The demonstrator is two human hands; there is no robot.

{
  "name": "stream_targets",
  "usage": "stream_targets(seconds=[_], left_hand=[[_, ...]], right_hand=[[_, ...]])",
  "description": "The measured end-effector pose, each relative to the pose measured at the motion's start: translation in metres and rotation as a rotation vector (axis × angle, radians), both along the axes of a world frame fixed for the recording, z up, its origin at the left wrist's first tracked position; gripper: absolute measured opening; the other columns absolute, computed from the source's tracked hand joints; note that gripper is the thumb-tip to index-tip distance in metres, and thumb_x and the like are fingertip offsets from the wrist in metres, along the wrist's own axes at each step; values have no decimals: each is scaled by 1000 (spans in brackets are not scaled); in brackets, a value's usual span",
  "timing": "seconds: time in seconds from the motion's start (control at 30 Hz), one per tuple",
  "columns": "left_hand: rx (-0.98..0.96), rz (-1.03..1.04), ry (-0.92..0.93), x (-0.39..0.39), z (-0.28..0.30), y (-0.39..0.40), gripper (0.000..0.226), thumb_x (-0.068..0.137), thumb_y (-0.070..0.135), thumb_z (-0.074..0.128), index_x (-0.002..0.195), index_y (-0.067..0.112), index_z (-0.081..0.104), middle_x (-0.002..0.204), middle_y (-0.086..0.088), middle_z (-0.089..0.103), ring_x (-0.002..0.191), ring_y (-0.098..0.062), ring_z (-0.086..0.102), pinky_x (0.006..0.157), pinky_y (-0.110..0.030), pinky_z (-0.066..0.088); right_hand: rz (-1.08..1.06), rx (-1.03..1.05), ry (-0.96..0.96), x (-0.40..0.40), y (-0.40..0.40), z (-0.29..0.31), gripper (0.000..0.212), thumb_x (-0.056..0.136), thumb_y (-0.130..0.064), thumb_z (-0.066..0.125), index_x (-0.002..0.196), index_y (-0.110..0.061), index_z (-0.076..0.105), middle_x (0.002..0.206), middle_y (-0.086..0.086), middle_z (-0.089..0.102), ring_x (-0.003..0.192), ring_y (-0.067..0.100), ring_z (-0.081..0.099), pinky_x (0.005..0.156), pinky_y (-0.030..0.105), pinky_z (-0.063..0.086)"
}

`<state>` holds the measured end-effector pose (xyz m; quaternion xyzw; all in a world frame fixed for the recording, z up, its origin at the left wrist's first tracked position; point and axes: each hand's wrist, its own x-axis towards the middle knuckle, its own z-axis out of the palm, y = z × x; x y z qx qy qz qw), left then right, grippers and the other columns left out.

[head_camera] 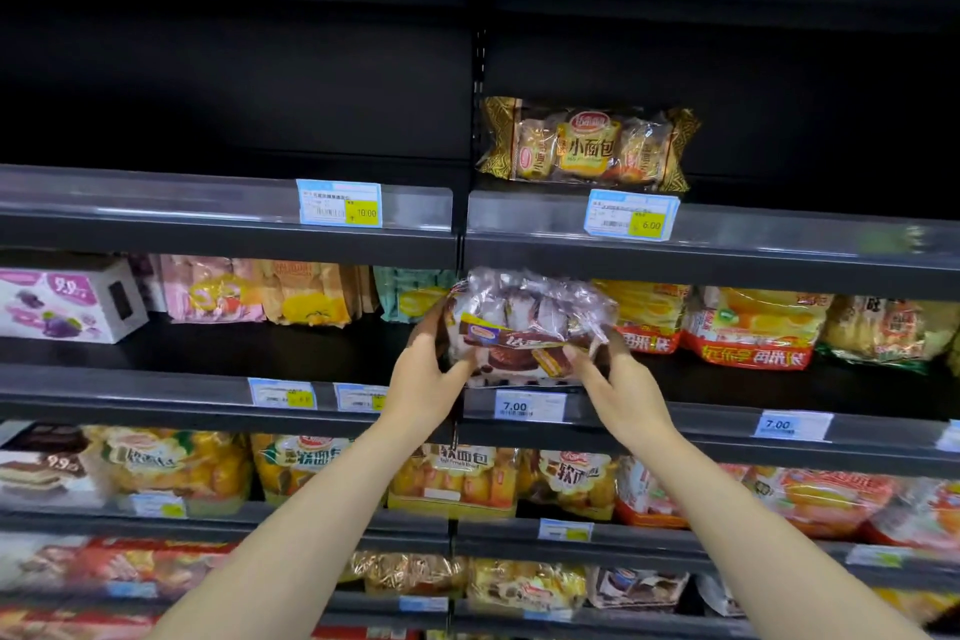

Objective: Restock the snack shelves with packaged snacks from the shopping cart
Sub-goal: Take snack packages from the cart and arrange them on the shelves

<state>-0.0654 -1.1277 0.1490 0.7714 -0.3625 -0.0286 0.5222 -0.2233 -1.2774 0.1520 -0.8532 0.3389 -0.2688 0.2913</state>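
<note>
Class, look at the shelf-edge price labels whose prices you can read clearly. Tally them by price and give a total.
10.00 label: 1
6.00 label: 1
7.00 labels: 2
Total: 4

I observe both bare forearms raised and converging forward. Left hand (423,387) and right hand (621,392) face each other, fingers curled inward in a two-sided grip, thumbs nearest me.
</note>
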Motion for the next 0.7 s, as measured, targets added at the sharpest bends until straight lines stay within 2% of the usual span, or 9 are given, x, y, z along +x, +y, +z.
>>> stream_targets(seconds=[0.07,0.17,0.3,0.4,0.47,0.53,0.6,0.7], left_hand=[[3,-2,28,3,3,-3,69,89,30,67,148,25,30,120,-1,62,102,-19,61,66,-16,43],[-27,-2,114,7,5,-11,65,89,32,67,146,26,35,134,1,56,122,-20,52,86,-21,42],[5,27,172,8,14,-24,61,91,30,65,144,22,37,139,-3,53,127,-27,50,96,-36,44],[-29,55,137,6,13,-24,60,90,25,66,143,23,38,133,-2,56,122,-26,53,93,-35,47],[-53,53,60,6,7,-20,62,88,20,69,142,26,38,130,2,56,119,-19,54,89,-28,45],[-38,41,-5,8,0,-18,68,86,19,71,144,27,36,133,4,52,118,-12,50,90,-24,43],[-24,15,-22,12,-6,-20,75,85,16,73,146,29,33,139,4,48,116,-7,53,91,-20,45],[15,-10,64,17,-10,-29,82,85,8,71,151,31,26,145,6,42,84,20,48,78,-8,43]], right_hand=[[-11,32,-11,6,-2,4,51,95,-52,43,131,-16,41,86,-4,60,73,15,55,60,28,38],[-36,78,-11,15,-9,6,49,95,-54,40,128,-18,45,100,-1,61,80,16,50,70,29,38],[-83,77,50,24,-17,8,51,95,-56,36,130,-20,44,116,4,64,78,15,52,67,29,39],[-81,57,-18,17,-13,7,56,96,-49,43,144,-24,28,120,4,63,85,22,61,69,29,45],[-62,-90,-97,7,-6,1,67,96,-41,50,150,-32,12,125,4,61,93,25,65,74,32,52],[2,-244,-102,3,-2,-3,73,94,-39,54,151,-36,7,144,3,47,107,27,63,85,36,52],[39,-310,-21,6,-2,-3,78,93,-38,56,151,-38,4,158,-1,21,123,25,54,97,36,47],[38,-273,25,15,-4,-5,85,93,-35,59,148,-42,-5,161,-2,4,135,25,41,99,35,45]])
